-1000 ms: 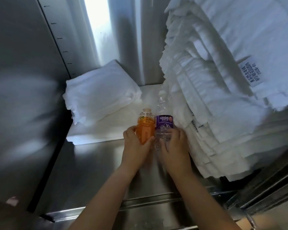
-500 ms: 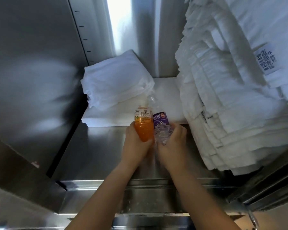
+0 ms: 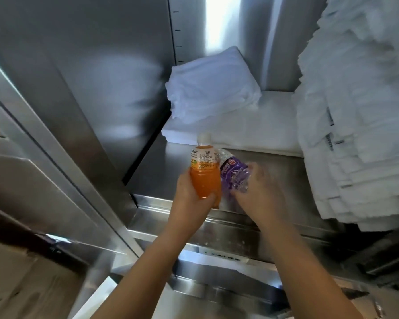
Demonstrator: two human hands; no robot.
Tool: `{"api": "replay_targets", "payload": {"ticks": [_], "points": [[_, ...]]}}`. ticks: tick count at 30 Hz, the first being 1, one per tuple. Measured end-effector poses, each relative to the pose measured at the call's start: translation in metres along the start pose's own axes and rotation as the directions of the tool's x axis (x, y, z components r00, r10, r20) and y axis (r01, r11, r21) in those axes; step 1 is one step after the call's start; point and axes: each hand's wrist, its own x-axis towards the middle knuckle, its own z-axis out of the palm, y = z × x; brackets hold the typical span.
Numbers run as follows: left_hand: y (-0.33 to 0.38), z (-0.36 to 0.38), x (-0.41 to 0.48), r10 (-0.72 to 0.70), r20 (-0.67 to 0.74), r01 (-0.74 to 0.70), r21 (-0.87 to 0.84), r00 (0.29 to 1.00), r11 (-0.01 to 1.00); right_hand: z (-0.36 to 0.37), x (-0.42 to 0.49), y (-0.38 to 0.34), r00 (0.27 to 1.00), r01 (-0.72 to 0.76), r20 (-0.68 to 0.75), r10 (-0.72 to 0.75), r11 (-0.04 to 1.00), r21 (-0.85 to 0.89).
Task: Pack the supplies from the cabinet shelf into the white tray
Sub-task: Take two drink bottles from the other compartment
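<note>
My left hand (image 3: 189, 192) grips an orange juice bottle (image 3: 204, 171) with a white cap, upright above the front of the steel cabinet shelf (image 3: 274, 171). Right beside it my right hand (image 3: 256, 192) holds a clear water bottle (image 3: 234, 173) with a purple label, tilted to the left so its top is hidden behind the juice bottle. Both bottles touch each other. The white tray is not in view.
A folded white towel stack (image 3: 212, 86) lies at the back of the shelf on a flat white sheet (image 3: 251, 132). A tall pile of white towels (image 3: 359, 111) fills the right side. The steel cabinet wall (image 3: 90, 65) stands left, and the shelf's front lip (image 3: 240, 226) runs below my hands.
Both hands have drawn the two bottles back from the towels toward the shelf's front edge. The water bottle has tilted left. My head has moved back and left.
</note>
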Motion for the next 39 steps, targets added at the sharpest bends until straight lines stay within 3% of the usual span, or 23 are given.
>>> {"api": "replay_targets", "payload": {"ticks": [5, 10, 19, 23, 27, 31, 39], "points": [[-0.01, -0.03, -0.025, -0.049, -0.015, 0.049, -0.018, 0.999, 0.999, 0.003, -0.016, -0.009, 0.996, 0.019, -0.085, -0.017, 1.0, 0.025], [-0.019, -0.067, -0.069, -0.057, -0.068, 0.055, -0.027, 0.996, 0.998, 0.014, -0.06, -0.033, 0.997, 0.036, -0.077, -0.026, 0.99, 0.136], [-0.05, -0.185, -0.203, -0.098, -0.177, 0.09, -0.055, 0.979, 0.994, 0.035, -0.208, -0.112, 0.993, 0.077, -0.118, -0.024, 0.88, 0.468], [-0.074, -0.26, -0.289, -0.17, -0.288, 0.159, -0.062, 0.942, 0.985, 0.043, -0.288, -0.168, 0.989, 0.15, -0.072, -0.132, 0.829, 0.539], [-0.09, -0.329, -0.381, -0.195, -0.466, 0.197, -0.044, 0.863, 0.979, 0.059, -0.372, -0.228, 0.954, 0.218, 0.033, -0.298, 0.765, 0.606], [-0.098, -0.391, -0.469, -0.229, -0.617, 0.256, -0.046, 0.753, 0.965, 0.074, -0.455, -0.289, 0.857, 0.32, 0.096, -0.506, 0.669, 0.671], [-0.116, -0.479, -0.635, -0.309, -0.865, 0.361, -0.163, 0.396, 0.918, 0.1, -0.614, -0.395, 0.575, 0.363, 0.198, -0.794, 0.464, 0.808]]}}
